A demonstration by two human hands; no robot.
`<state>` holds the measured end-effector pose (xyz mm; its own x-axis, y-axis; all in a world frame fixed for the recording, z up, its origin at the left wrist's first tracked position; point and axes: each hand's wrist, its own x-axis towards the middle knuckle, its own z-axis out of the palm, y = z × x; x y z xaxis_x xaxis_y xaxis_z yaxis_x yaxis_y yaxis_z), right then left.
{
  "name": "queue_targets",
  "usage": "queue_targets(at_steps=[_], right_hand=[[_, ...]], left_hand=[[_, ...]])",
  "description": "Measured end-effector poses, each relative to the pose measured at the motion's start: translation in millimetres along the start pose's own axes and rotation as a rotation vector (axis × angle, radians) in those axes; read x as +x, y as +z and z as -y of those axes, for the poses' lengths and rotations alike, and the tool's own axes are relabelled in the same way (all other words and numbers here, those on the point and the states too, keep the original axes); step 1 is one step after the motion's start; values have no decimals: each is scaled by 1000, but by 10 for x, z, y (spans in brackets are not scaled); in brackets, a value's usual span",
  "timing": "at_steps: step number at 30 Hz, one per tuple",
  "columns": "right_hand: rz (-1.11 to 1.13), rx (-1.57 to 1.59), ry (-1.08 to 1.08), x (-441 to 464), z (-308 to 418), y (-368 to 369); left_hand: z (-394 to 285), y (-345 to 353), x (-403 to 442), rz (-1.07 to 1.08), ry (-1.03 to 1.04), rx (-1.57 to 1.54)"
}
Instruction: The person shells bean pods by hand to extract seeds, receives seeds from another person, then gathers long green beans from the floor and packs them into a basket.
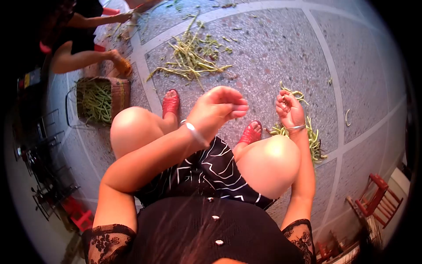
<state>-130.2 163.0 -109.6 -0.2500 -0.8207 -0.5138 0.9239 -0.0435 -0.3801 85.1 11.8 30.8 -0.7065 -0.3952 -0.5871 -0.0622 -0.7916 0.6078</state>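
Observation:
My left hand [220, 109] is raised in front of my knees, its fingers bent and pressed together against the thumb. Whatever it may pinch is hidden. Out past my right knee, my right hand [290, 110] is turned palm up with curled fingers; small bits in its palm are too small to name. A curved green bean strand [298, 94] shows right beside those fingers, and I cannot tell if it is held or lies on the floor. Beneath my right wrist is a heap of long green beans [314, 143]. A larger pile of long beans [191, 55] lies on the floor ahead.
A woven basket [120, 94] of green bean pieces stands left of my left foot. Another person's hand [124, 17] is at the upper left, near more beans. Metal racks [48, 176] line the left side. A small red-brown wooden chair [379, 200] stands at the right.

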Motion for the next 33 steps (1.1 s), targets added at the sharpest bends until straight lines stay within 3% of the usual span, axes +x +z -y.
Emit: queue_targets(at_steps=[6,9,12,14,16,19,22,24,28,30,31,32,33], right_hand=[[2,-243,79,-144,16,1293],[116,-261,139,-223,-118,1781],[9,-343,39,-357,-434,2152],[547,-143,44,-374,-579,2148],[564,-91,47,-386,-650,2182],[303,-425,-232,-585,-793,2314],[557,18,-148,-531,-916,2213],[592,85,-156,-589,-965,2207],[368,-63,-167,-861,-996,2318],[146,-55,-154,-977,-960,2300],[-98,-30,-161,-1054,-883,2394],[87,232,-152,-993,-761,2071],[-91,214,-277,-1132,-689,2177]], left_hand=[[-130,100,-118,60,361,102],[-219,171,-201,24,818,376],[-319,166,-286,-42,1298,799],[-337,132,-360,37,1398,819],[-338,95,-400,70,1428,884],[-363,54,-495,223,1282,978],[-374,74,-621,176,1502,942],[-351,73,-666,185,1471,945],[-329,137,-724,247,1501,788],[-316,154,-724,167,1458,755],[-341,163,-711,108,1459,756],[-372,131,-709,117,1371,672],[-289,91,-486,166,1228,499]])
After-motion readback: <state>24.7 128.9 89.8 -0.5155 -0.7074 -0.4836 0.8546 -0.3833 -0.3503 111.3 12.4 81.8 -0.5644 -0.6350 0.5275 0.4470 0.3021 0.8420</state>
